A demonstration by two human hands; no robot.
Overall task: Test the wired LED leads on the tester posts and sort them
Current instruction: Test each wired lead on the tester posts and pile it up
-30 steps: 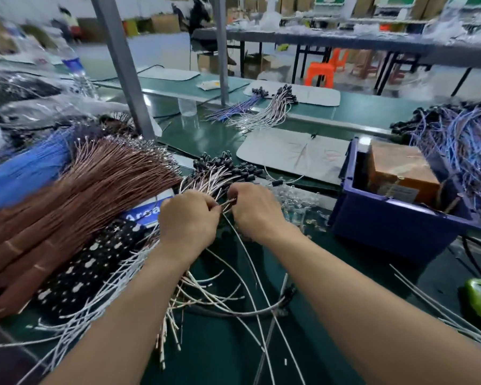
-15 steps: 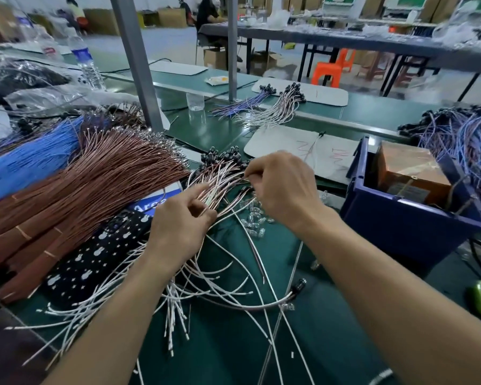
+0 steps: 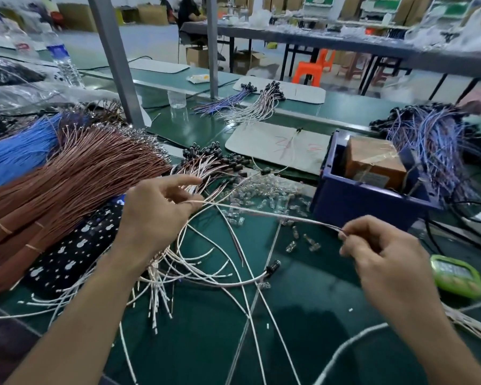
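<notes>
A thin pink-white wired LED lead (image 3: 264, 213) stretches across the green mat between my two hands. My left hand (image 3: 156, 215) holds one end with curled fingers, its index finger pointing out toward a pile of black-capped leads (image 3: 208, 162). My right hand (image 3: 383, 251) pinches the lead's other end between thumb and fingertips, just in front of the blue bin (image 3: 372, 201). Loose white leads (image 3: 184, 262) fan out on the mat below my left hand. One black-capped lead (image 3: 271, 266) lies between my forearms.
Thick brown wire bundles (image 3: 67, 184) and blue ones (image 3: 14, 157) lie at left. Clear LED bulbs (image 3: 261, 195) are scattered mid-mat. The blue bin holds a brown box (image 3: 372, 162). Purple-blue leads (image 3: 433, 140) pile at right. A green device (image 3: 456, 276) sits by my right wrist.
My right hand has drawn away from the pile, down and to the right, pulling one lead taut. My left hand stayed near the pile holding the other end.
</notes>
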